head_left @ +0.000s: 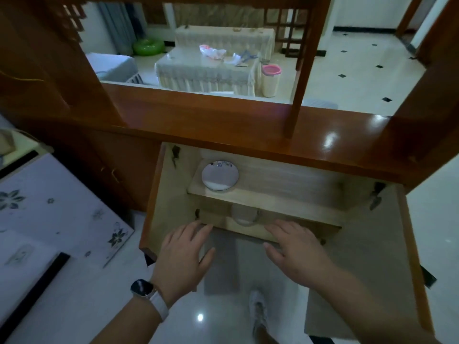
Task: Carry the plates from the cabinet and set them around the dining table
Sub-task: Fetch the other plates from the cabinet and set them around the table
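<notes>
The wooden cabinet (248, 135) stands open below me, both doors swung out. A white plate with a dark rim (219, 176) lies at the left of its upper shelf (285, 199). A pale round dish (244, 216) shows dimly on the lower shelf. My left hand (185, 252), with a watch on the wrist, and my right hand (295, 249) hover in front of the lower shelf, fingers straight and spread, holding nothing. The dining table with a floral cloth (49, 214) is at the left.
The left door (159, 199) and right door (387, 256) flank my hands. A shoe (258, 311) stands on the glossy white floor. Through the cabinet's opening I see a cloth-covered table (208, 70) and a bin with a pink lid (270, 80).
</notes>
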A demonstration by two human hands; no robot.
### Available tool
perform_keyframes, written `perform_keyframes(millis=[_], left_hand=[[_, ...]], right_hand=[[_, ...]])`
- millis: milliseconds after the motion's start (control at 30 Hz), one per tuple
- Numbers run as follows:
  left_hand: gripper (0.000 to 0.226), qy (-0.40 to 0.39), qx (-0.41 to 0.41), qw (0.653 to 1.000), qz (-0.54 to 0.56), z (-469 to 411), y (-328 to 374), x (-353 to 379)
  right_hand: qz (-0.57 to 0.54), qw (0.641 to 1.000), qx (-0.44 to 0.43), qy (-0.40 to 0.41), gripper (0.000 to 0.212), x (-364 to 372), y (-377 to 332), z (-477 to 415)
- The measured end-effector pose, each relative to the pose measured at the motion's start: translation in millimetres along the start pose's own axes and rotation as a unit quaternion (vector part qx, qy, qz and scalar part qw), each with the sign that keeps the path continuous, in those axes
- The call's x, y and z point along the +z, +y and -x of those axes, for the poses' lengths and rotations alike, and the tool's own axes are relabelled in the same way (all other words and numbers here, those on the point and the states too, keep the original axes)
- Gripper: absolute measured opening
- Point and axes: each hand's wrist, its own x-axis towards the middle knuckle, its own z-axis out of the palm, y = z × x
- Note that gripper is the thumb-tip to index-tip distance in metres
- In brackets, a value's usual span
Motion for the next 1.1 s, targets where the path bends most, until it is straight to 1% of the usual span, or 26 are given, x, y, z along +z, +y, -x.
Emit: perform_keyframes(millis=[133,233,433,533,600,667,767,867,933,1000,1067,1100], left_hand=[[0.049,-0.002,-0.030,0.999,-0.017,-41,0,5],[0.051,-0.019,-0.052,0.998,-0.039,-76,0,9],[0.052,-0.048,-0.147,0.988,-0.025,-134,-19,21],[0.054,-0.063,-0.189,0.980,0.009,-151,-26,29],[0.056,-0.073,-0.234,0.967,0.075,-162,-32,37],[0.056,-0.072,-0.290,0.939,0.172,-172,-42,48],[0.054,-0.058,-0.354,0.887,0.291,-187,-55,68],[0.041,-0.029,-0.411,0.817,0.403,-205,-61,89],[0.033,-0.002,-0.444,0.769,0.460,-215,-68,108],[0.032,0.013,-0.479,0.723,0.498,-225,-77,130],[0.032,0.001,-0.510,0.682,0.525,-230,-86,153],[0.031,-0.009,-0.522,0.664,0.535,-233,-90,164]], right_hand=[[-0.023,0.999,-0.020,-0.021,0.051,0,23,-55],[-0.039,0.998,-0.043,-0.021,0.048,-2,43,-93],[-0.060,0.995,-0.062,-0.042,0.040,-5,75,-160],[-0.083,0.992,-0.056,-0.071,0.041,-2,82,-183],[-0.126,0.986,-0.034,-0.099,0.042,4,84,-195],[-0.174,0.976,-0.008,-0.128,0.044,14,87,-204],[-0.207,0.963,0.024,-0.172,0.048,35,91,-216],[-0.257,0.942,0.080,-0.202,0.047,55,95,-236],[-0.281,0.931,0.108,-0.206,0.043,71,98,-254],[-0.304,0.920,0.140,-0.202,0.041,87,99,-274],[-0.327,0.906,0.182,-0.196,0.041,103,99,-293],[-0.349,0.893,0.207,-0.194,0.040,112,98,-302]])
